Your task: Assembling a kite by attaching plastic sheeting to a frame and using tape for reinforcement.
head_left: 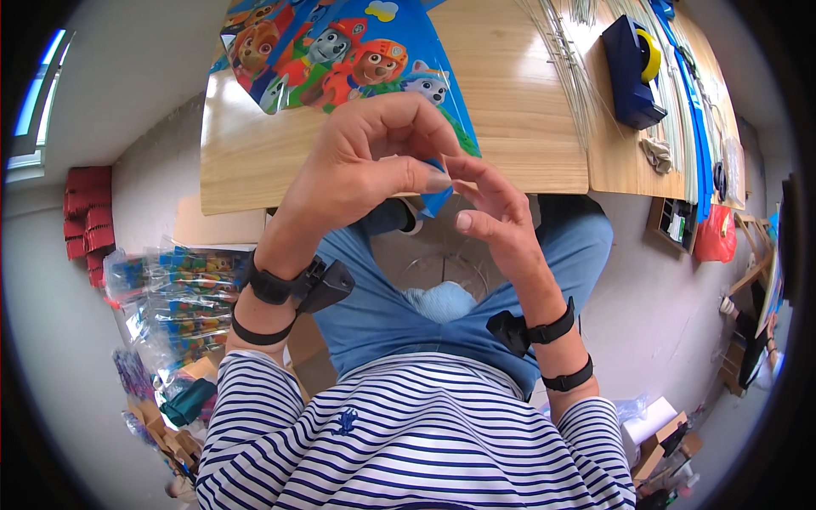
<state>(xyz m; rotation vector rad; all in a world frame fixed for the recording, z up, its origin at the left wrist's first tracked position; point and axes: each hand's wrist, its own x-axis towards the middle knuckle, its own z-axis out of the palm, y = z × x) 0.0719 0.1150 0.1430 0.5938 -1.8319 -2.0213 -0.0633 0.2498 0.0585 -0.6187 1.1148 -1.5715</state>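
Head view, and both forearms rise from the lower edge, elbows wide, hands meeting just off the near edge of the wooden surface (527, 161). The left hand (365, 157) arches high, wrist bent inward, fingers curled over toward the thumb, and its grip is pinched on one small blue piece (437, 202)! That piece sits between the two hands, its pointed end hanging below the left thumb; whether it joins anything behind the fingers is hard to make out. Across comes the right hand (501, 208), palm turned inward, fingers reaching to the piece, thumb standing well clear of them: that grip is loose, nothing seen clamped in it, though a fingertip may be touching the blue.

To the count! Two hands, one blue piece, and on each forearm two black straps (568, 374) and one black device (327, 285). Beyond the left hand lies cartoon-printed sheeting (340, 55), at least four characters showing; its layers overlap too much to number. Over on the right, one dark blue tape dispenser (629, 76) with one yellow roll (649, 58), beside many thin pale rods (565, 64).
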